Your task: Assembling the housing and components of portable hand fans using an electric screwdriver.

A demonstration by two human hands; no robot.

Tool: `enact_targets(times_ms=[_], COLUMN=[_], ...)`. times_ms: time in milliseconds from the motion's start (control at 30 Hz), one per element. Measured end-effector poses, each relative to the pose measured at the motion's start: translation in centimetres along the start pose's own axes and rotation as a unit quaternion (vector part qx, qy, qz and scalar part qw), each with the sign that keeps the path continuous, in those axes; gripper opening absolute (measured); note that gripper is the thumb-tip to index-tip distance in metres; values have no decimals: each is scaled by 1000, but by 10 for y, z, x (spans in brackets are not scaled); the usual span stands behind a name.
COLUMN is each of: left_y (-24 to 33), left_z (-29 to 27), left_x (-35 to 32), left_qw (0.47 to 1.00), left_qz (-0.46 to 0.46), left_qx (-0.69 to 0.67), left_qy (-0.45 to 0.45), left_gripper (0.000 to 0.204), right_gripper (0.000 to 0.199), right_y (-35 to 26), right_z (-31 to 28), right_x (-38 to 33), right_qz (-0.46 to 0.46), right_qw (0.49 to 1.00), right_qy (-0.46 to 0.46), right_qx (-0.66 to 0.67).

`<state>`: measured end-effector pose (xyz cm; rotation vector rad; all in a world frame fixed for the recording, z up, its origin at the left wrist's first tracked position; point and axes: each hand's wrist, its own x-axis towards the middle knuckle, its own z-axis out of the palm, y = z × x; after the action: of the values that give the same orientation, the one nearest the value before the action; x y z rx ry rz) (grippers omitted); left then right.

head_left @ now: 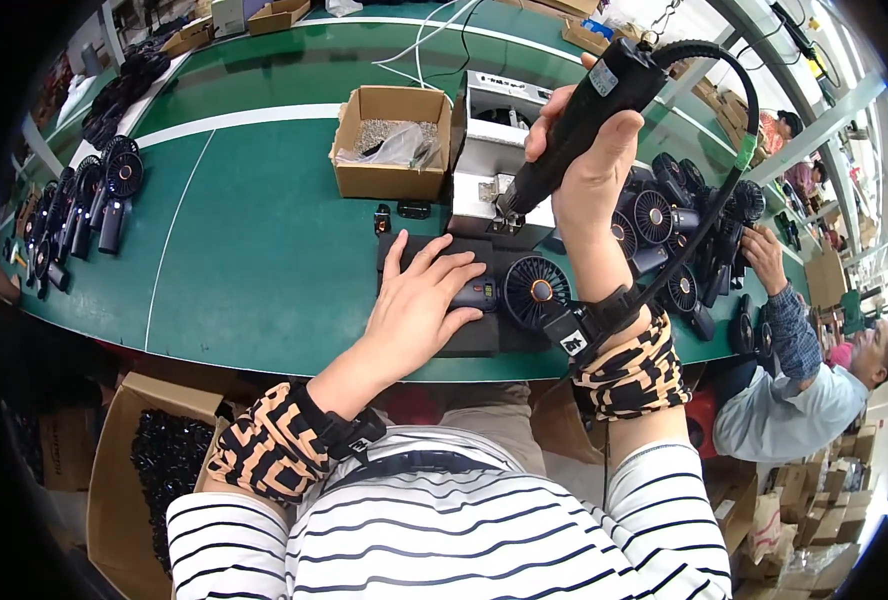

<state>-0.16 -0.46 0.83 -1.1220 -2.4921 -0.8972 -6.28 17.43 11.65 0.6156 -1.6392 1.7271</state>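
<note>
My left hand [419,305] lies flat, fingers spread, on the handle of a small black handheld fan [519,292] that rests on a black mat [469,335] at the table's near edge. The fan's round grille with an orange hub faces up to the right of my fingers. My right hand [589,160] grips a black electric screwdriver [579,115] held upright above the fan. Its tip points down toward the grey machine behind the mat. A black cable loops from the top of the screwdriver down past my right wrist.
An open cardboard box [389,140] holding small parts stands behind my left hand, beside a grey feeder machine [499,150]. Several black fans [679,235] are piled at the right, where another person's hand [764,255] works. More fans [79,205] line the left edge. A carton [159,455] of black parts sits on the floor.
</note>
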Motion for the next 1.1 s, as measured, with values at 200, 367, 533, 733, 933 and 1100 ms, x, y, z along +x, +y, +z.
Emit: enact_targets(times_ms=[200,367,533,733,933,1100], left_y=[2,-1,1,0,0,0], left_z=[2,2,3,3,2,3], left_x=[5,3,2,2,2,2], left_qw=[1000,1000,1000,1000,1000,1000], left_qz=[10,15,15,16,25,19], left_qx=[-2,1,-2,-3,-4,2], left_qy=[-1,11,9,8,17,-8], left_gripper=[49,44,46,47,49,54], right_gripper=[100,107,107,105,104,107], right_y=[-33,-55,-56,-48,-43,-38], right_z=[-1,3,1,5,6,0], right_x=[-26,-51,-65,-74,-83,-92], right_qz=[39,69,80,84,106,113], right_qw=[999,998,997,996,993,989], right_qy=[-10,-2,-10,9,37,-17], right_qx=[-9,5,16,14,43,99])
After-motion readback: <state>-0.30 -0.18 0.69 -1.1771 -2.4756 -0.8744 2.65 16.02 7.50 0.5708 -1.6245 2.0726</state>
